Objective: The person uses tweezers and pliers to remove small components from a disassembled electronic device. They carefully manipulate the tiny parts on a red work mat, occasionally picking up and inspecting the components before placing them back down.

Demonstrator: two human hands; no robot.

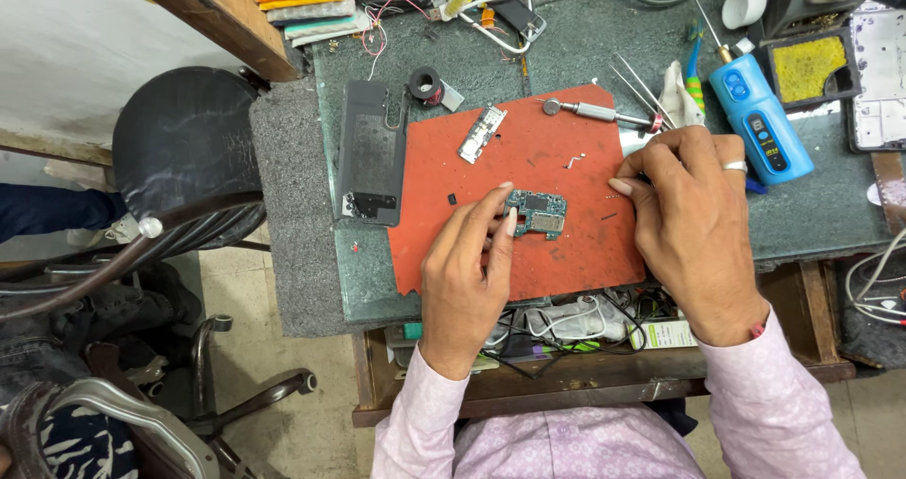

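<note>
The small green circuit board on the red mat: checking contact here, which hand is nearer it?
Left. The left hand touches the small green circuit board; the right hand sits apart to its right.

Bright, even light from above falls on the red mat (528, 186), with only soft, short shadows under the hands. Focus is sharp at centre. Wide-lens distortion bends the chair (179, 149) at left and the bench edges; the white wall at upper left is nearly washed out.
</note>
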